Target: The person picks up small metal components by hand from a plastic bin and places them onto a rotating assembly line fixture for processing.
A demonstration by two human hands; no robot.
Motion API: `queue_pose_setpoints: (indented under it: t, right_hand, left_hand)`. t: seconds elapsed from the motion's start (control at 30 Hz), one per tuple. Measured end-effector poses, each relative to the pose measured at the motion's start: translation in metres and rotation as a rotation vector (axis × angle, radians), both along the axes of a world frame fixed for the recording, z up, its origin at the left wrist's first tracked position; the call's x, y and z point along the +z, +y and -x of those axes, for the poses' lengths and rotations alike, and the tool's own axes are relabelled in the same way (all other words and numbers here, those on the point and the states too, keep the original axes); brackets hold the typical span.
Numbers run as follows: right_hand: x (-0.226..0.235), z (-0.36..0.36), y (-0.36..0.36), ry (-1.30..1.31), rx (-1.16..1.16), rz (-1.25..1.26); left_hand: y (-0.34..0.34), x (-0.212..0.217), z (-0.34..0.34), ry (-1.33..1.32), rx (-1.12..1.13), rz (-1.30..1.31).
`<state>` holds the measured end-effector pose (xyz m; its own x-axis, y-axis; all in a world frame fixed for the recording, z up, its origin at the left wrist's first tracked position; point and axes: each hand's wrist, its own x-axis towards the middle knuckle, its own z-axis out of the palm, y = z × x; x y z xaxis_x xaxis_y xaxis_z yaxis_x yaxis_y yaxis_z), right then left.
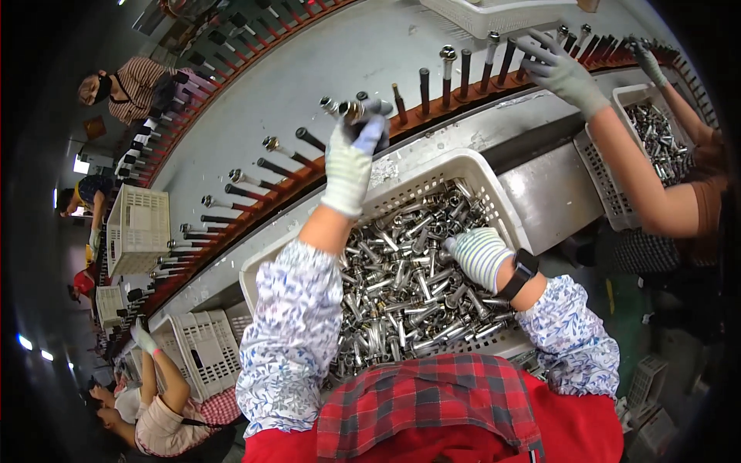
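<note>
Reaching up to the conveyor's row of pegs (pixel 432 85), the gloved left hand (pixel 351 158) has its fingers clamped on small, hard, slippery-looking metal fittings (pixel 347 108), best gripped around their barrels, while the right hand (pixel 478 255) digs, fingers hidden, into the white crate (pixel 432 174) of them.

Crate (pixel 478 174) of metal fittings (pixel 401 285) near, centre — row of pegs (pixel 432 85) beyond it; second crate (pixel 617 100) to the right.

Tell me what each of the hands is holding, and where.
Left hand grips a metal fitting by its lower end, at the pegs. Right hand is buried among fittings in the crate; hold unclear.
</note>
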<state>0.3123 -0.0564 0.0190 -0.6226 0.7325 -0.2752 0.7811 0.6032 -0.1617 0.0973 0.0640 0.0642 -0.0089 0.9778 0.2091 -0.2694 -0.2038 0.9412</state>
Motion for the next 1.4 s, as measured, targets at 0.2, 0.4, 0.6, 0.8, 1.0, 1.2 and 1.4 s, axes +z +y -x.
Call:
queue_pose_setpoints:
  t: [0.2,0.4,0.6,0.8,1.0,1.2,1.4]
  right_hand:
    - [0.023,0.005,0.007,0.310,0.022,0.145]
    - [0.050,0.004,0.035,1.761,-0.418,0.629]
    - [0.049,-0.015,0.108,1.780,-0.634,0.369]
    - [0.034,-0.022,0.198,1.685,-0.581,-0.092]
    - [0.063,0.051,0.215,1.168,-0.736,-0.064]
    - [-0.001,0.038,0.258,0.989,-0.517,0.025]
    - [-0.002,0.072,0.190,0.736,-0.544,-0.056]
  left_hand:
    - [0.091,-0.039,0.014,0.247,0.159,-0.087]
    - [0.088,-0.058,0.045,0.363,0.155,0.096]
    - [0.051,-0.081,0.089,0.380,0.198,0.247]
    - [-0.055,-0.061,0.075,0.443,0.249,0.011]
    - [-0.175,-0.073,0.049,0.907,-0.097,-0.231]
    - [-0.203,-0.111,0.002,1.210,-0.482,-0.347]
    - [-0.198,-0.118,-0.005,1.314,-0.485,-0.290]
